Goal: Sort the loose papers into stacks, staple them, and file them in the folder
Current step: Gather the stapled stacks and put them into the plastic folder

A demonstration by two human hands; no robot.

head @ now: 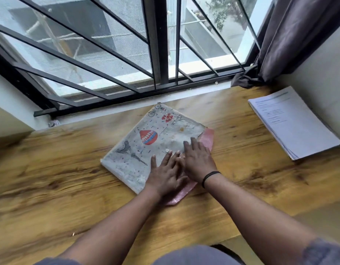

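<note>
- Two bare hands lie flat on a printed folder [146, 142] at mid-bench, near the far edge under the window.
- Far left: white wall meets the wooden bench [60, 169]; a small whitish scrap [54, 123] sits at the far edge by the sill. Can't tell what it is.
- Near edge, left of centre: a tiny pale speck [73, 234] on the wood.
- Folder lies turned approx. diamond-wise, one corner toward the window, one toward the person. Cover is grey-white w/ a red-and-blue balloon, a bicycle, red marks and a tower drawing. Small snap button [167, 150] shows just beyond the fingertips.
- Left hand [165, 173]: palm down, fingers straight and spread, pressing the folder's near-right part.
- Right hand [198, 159]: also palm down, fingers straight and close together, touching the left hand's fingers and resting on the folder's right side. Black band [210, 177] circles that wrist.
- Pink flap [207, 139] sticks out from under the folder along its right edges, from the right corner down to the near corner; partly hidden by both hands.
- Right side of the bench, well apart from the folder: a thick stack of printed papers [293, 123], white, text on top sheet too blurred to read, lying close to the right wall.
- Behind: barred window [161, 54] along the far edge; dark curtain [291, 35] hangs at the far-right corner.
</note>
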